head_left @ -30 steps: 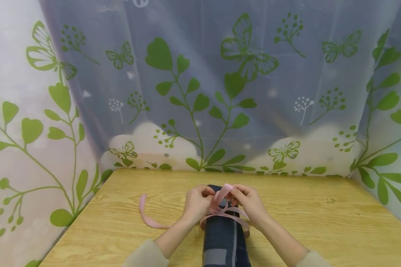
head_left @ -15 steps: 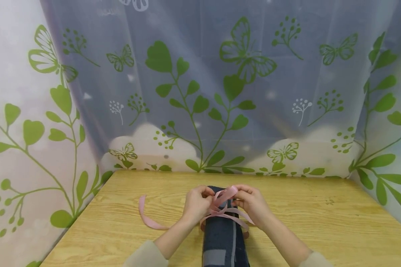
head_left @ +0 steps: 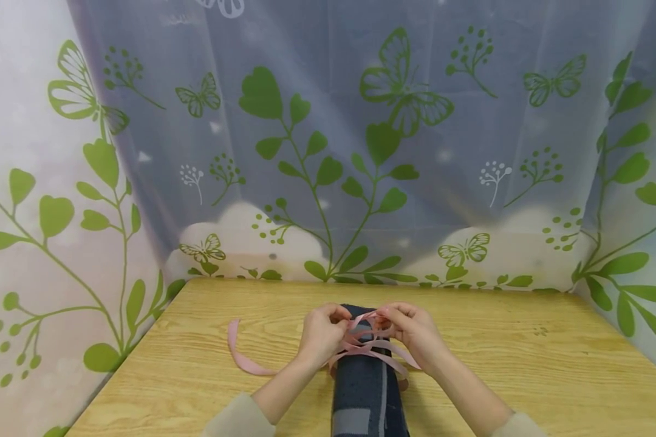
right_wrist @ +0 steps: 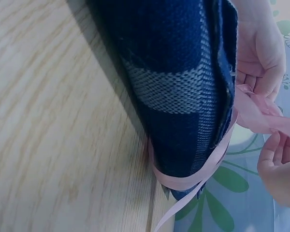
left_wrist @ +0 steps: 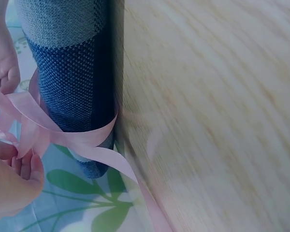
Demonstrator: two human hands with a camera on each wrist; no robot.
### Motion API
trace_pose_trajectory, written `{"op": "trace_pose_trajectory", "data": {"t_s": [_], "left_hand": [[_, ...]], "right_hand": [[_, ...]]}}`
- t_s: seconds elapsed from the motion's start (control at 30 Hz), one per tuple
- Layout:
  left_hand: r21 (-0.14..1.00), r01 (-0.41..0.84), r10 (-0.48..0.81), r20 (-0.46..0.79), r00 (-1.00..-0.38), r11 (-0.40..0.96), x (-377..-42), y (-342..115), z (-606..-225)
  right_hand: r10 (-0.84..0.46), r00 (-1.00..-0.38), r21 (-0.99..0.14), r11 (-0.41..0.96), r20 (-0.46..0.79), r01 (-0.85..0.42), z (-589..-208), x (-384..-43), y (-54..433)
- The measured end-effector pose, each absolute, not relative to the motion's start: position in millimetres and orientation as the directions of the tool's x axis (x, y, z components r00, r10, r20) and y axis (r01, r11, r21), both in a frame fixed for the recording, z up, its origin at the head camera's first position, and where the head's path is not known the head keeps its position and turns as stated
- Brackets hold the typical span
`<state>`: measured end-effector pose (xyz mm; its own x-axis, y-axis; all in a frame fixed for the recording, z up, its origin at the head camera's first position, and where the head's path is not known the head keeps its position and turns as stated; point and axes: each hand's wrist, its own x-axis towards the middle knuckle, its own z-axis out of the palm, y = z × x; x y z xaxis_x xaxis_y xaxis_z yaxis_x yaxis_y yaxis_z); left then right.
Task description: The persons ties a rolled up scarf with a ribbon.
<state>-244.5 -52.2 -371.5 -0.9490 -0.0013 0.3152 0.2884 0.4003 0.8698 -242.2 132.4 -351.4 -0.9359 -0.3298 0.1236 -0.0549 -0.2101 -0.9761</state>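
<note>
A roll of dark blue woven cloth [head_left: 361, 388] with grey patches lies lengthwise before me. Pink ribbon [head_left: 367, 351] passes round its far part, with loops and crossing strands on top. My left hand [head_left: 321, 337] pinches ribbon between thumb and fingers, just left of the roll's top. From the other side, my right hand [head_left: 418, 337] pinches a twisted stretch of the same ribbon, close to the left fingertips. Both hands are above the roll in the left wrist view, where the ribbon [left_wrist: 87, 138] wraps the cloth. How the strands cross between the fingers is partly hidden.
The wood-grain table [head_left: 525, 352] carries the roll. One loose ribbon tail curls on it at the left, beyond the left forearm. A curtain [head_left: 328, 182] printed with leaves and butterflies hangs behind the table, and similar printed sheets stand at both sides.
The raised ribbon loop by my right fingers has come down and now runs twisted between both hands. My right hand has shifted its fingers on the ribbon; the left stays nearly still.
</note>
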Motion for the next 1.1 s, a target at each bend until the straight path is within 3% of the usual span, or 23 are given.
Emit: {"op": "trace_pose_trajectory", "data": {"t_s": [0.5, 0.77, 1.1], "left_hand": [[0.878, 0.303, 0.010, 0.322, -0.947, 0.371, -245.7, -55.6, -370.1], [0.870, 0.305, 0.007, 0.328, -0.945, 0.388, -246.2, -57.2, -371.6], [0.837, 0.343, 0.008, 0.375, -0.927, 0.426, -248.5, -61.6, -373.0]], "right_hand": [[-0.461, -0.883, -0.995, -0.085, 0.092, -0.059, -345.2, -243.3, 149.1], [-0.458, -0.887, -0.998, -0.034, 0.055, -0.045, -343.2, -244.3, 161.2], [-0.464, -0.883, -0.983, 0.124, 0.064, -0.137, -342.1, -245.7, 178.8]]}}
